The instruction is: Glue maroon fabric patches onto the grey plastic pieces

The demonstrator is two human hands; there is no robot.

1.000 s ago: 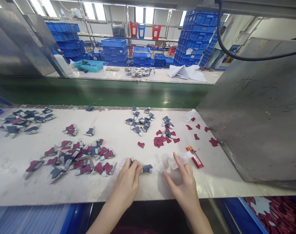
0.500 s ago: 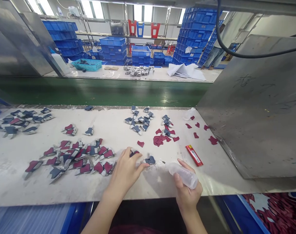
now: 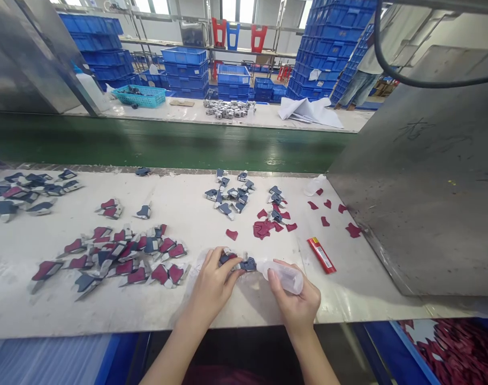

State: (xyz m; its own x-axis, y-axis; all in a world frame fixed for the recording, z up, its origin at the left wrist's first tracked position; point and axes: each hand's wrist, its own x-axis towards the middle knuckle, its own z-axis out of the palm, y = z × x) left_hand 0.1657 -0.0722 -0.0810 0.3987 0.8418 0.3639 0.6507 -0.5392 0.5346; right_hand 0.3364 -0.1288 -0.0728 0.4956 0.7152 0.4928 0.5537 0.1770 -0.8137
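My left hand (image 3: 214, 283) is closed at the near middle of the table, thumb and forefinger pinching the edge of a small navy-and-grey moulded piece (image 3: 249, 264). Partly hidden behind its fingers lies another piece with a dark red face (image 3: 227, 256). My right hand (image 3: 298, 302) is wrapped round a translucent squeeze bottle (image 3: 286, 277), tilted so that its nozzle end meets the navy-and-grey piece. Just beyond are a loose red patch (image 3: 231, 234), a small pile of red patches (image 3: 262, 230) and a cluster of navy-and-grey pieces (image 3: 233, 195).
Many red- and navy-faced pieces (image 3: 126, 256) cover the left of the table. A red-and-yellow packet (image 3: 321, 255) lies right of the bottle. A metal panel (image 3: 424, 176) bounds the right side. Below it stands a blue bin (image 3: 418, 350) of red scraps. A person (image 3: 364, 75) stands far back.
My right hand has brought the bottle left, so its nozzle now reaches the navy-and-grey piece. My left fingers have closed on that piece's edge. The view has shifted slightly.
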